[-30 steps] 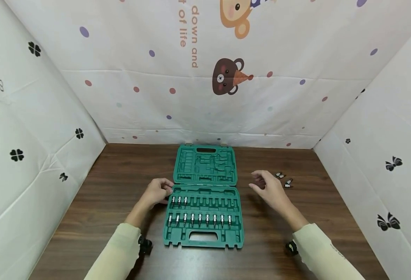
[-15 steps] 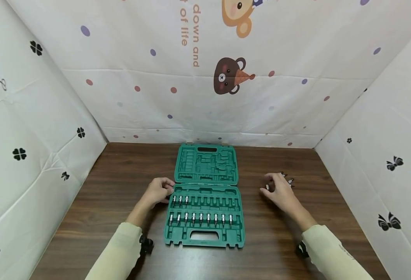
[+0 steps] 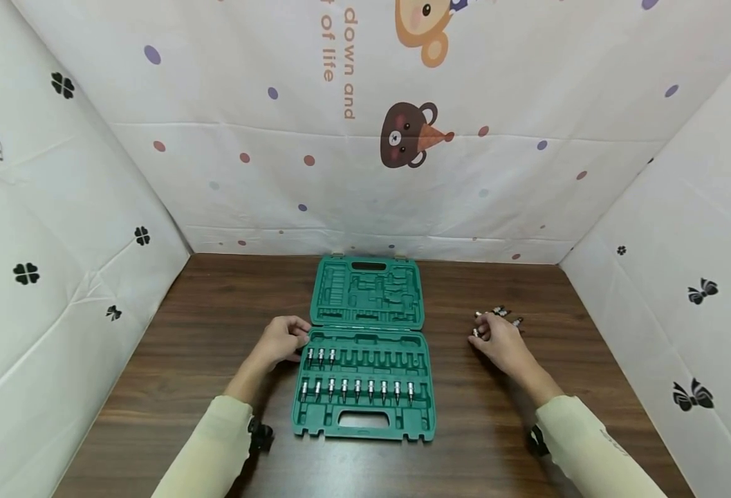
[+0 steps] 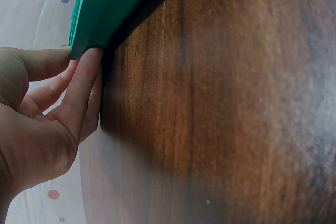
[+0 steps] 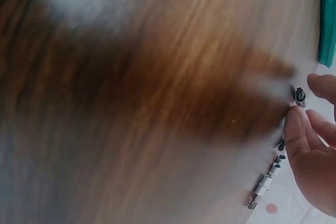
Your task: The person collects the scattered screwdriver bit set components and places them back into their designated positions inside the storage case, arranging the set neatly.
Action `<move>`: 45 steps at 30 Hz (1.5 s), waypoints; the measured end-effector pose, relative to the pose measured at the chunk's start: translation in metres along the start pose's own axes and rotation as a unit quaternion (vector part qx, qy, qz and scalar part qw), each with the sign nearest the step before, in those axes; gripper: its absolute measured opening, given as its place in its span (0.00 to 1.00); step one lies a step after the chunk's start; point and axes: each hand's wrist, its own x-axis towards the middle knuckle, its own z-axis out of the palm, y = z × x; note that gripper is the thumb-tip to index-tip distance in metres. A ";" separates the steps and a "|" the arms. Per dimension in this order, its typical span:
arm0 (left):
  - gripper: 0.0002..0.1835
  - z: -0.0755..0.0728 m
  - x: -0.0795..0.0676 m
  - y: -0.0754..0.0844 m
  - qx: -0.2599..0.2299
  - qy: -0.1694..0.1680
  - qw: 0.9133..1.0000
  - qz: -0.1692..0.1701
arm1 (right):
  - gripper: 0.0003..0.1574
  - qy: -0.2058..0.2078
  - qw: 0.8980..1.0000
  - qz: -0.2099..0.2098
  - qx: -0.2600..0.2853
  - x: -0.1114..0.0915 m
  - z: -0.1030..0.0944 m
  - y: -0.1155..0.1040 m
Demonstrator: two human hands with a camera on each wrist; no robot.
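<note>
In the head view, a green plastic socket case [image 3: 365, 418] lies unfolded on the table, with silver bit sockets [image 3: 357, 387] standing in two rows of its near half. At the case's left edge, my left hand [image 3: 280, 339] pinches the side between thumb and fingers; the left wrist view shows the thumb on top and fingertips against the green wall [image 4: 100, 17]. My right hand [image 3: 501, 342] is to the right of the case, fingers bent around a loose bit socket [image 5: 300, 96]. In the right wrist view a gap shows between that socket and one fingertip.
More loose bit sockets [image 3: 517, 322] lie just beyond the right hand, and the right wrist view shows several in a line [image 5: 263, 184]. A printed white cloth [image 3: 247, 187] rises behind the brown wooden table [image 3: 228, 290] and along both sides.
My right hand has moved right, away from the case, and come down among the loose bit sockets, its fingers drawing closer together. The left hand stays on the case edge.
</note>
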 end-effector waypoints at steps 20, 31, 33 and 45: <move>0.10 0.001 -0.005 0.000 -0.003 0.003 1.000 0.002 | 0.06 0.023 0.997 -0.024 -0.069 0.004 0.002 -0.010; 0.10 0.003 -0.003 0.000 -0.002 0.003 1.000 -0.001 | 0.03 0.010 1.000 -0.010 -0.025 0.000 0.000 -0.007; 0.10 0.003 -0.002 0.000 -0.002 0.003 1.000 0.000 | 0.02 0.011 1.000 -0.012 -0.014 0.000 -0.002 -0.008; 0.10 0.001 -0.003 0.001 -0.001 0.001 1.000 0.000 | 0.04 0.000 1.000 -0.004 0.019 0.001 -0.009 -0.032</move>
